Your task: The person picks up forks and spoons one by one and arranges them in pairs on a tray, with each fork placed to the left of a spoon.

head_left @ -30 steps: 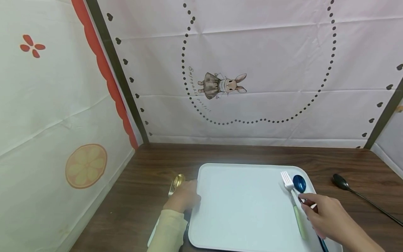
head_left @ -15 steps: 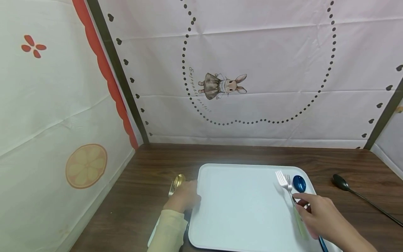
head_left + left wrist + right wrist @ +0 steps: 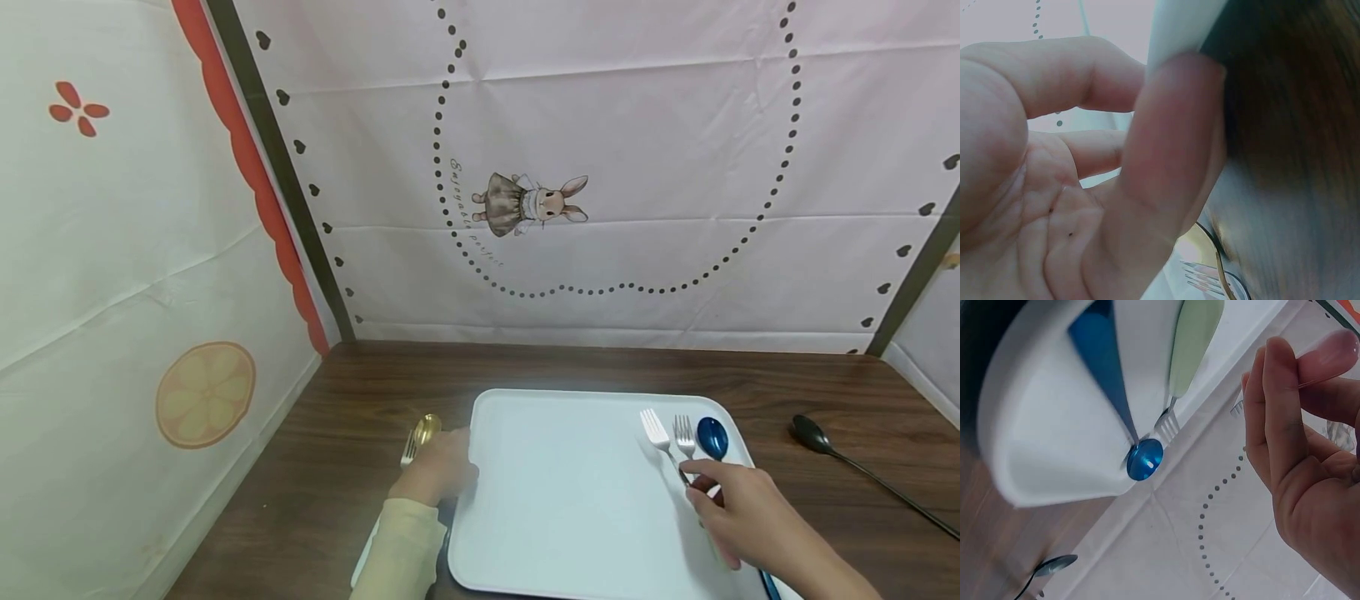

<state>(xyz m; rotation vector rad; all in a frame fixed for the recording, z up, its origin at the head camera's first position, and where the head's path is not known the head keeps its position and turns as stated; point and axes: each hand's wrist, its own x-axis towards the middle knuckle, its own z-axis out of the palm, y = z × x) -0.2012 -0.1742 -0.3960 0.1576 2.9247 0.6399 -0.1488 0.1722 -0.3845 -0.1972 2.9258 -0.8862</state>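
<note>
1. The held fork (image 3: 662, 440) is over the right part of the white tray (image 3: 570, 500); whether it touches, I can't tell.
2. The right hand (image 3: 742, 510) has its fingertips closed in a pinch on it.
3. Lowered here, its handle could, I'd guess, knock the green-handled fork (image 3: 683, 432) or blue spoon (image 3: 712, 437), lying so close.
4. Its tines point away from the person, slightly left; its long axis slants back toward the near right.
5. The left hand (image 3: 437, 469) pinches the tray's left edge.

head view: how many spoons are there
3: a gold spoon by the left hand, a blue spoon on the tray, a black spoon on the table; more may be hidden.
</note>
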